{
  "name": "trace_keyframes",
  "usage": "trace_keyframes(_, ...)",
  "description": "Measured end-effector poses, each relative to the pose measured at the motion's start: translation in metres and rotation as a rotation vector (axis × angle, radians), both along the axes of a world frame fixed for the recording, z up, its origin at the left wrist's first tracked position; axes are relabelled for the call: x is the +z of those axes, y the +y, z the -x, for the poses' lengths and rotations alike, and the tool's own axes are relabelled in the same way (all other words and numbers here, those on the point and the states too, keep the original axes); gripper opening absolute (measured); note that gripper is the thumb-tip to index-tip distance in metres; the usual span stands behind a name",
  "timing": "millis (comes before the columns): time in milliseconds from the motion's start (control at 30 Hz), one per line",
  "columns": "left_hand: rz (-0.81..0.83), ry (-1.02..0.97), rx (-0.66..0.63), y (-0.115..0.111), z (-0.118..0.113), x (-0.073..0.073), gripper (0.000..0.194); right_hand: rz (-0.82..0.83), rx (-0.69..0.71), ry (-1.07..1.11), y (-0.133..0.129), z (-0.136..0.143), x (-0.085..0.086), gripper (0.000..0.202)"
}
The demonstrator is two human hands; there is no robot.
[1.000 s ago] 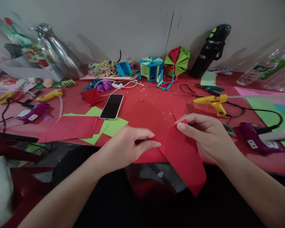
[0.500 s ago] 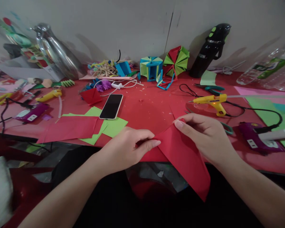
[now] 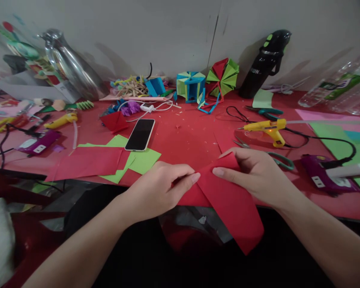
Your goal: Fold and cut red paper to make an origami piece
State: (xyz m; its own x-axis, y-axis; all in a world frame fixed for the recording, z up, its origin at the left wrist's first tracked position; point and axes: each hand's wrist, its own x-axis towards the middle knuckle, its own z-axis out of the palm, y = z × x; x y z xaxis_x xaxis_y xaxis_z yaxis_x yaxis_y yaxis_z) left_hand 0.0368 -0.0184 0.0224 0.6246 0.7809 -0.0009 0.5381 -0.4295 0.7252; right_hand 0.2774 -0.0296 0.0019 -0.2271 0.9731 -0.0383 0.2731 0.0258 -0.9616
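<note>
A sheet of red paper (image 3: 234,208) is held between both hands at the table's front edge, its lower end hanging over the edge. My left hand (image 3: 165,186) pinches its left corner between thumb and forefinger. Gripping the upper part, my right hand (image 3: 255,172) has its thumb on the near face and its fingers behind, mostly hidden by the paper. The paper's top is bent over near the right fingertips. Green-handled scissors (image 3: 283,161) lie just beyond the right hand, partly covered by it.
A phone (image 3: 140,135) rests on green paper (image 3: 150,160) beside more red paper (image 3: 84,162). A yellow glue gun (image 3: 267,129) and a purple power strip (image 3: 327,174) with cords are at right. Paper models (image 3: 191,86), a black bottle (image 3: 264,66) and a steel jug (image 3: 73,66) stand behind.
My right hand has shifted slightly down and left, its thumb sliding lower on the paper. The paper's top now folds over more, and its hanging end has swung left. The left hand barely moved.
</note>
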Motion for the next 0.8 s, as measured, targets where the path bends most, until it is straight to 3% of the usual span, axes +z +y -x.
trace_keyframes(633, -0.021, 0.014, -0.005, 0.001, -0.001, -0.002, 0.028, -0.055, -0.055, -0.074, 0.000, 0.003, -0.004, 0.026)
trace_keyframes(800, 0.014, 0.045, -0.018, 0.009, 0.010, 0.001, 0.024, -0.089, -0.118, -0.064, 0.003, -0.003, -0.001, 0.026)
